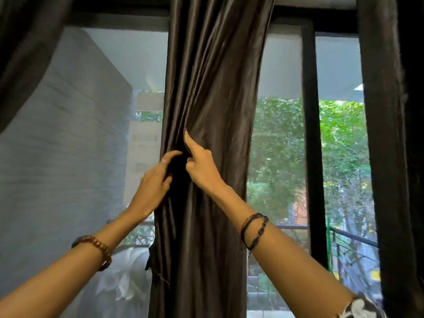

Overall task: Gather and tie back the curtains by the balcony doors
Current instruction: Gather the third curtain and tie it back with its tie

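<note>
Both hands, left (pixel 156 180) and right (pixel 202 166), raised, pinching curtain (pixel 206 88) folds.

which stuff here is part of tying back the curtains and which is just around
Job:
middle curtain, gathered
left hand, gripping its folds
right hand, forefinger up against the fabric
left curtain
right curtain

Just there:
door frame
railing
trees
bead bracelet
cord bracelets

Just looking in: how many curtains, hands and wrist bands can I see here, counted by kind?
Dark satin curtain panels: 3, the middle gathered one, one at the left edge, one at the right edge
Bare hands: 2, left hand, right hand
Wrist bands: 2, brown beaded bracelet, black cord wristband
Total: 7
</note>
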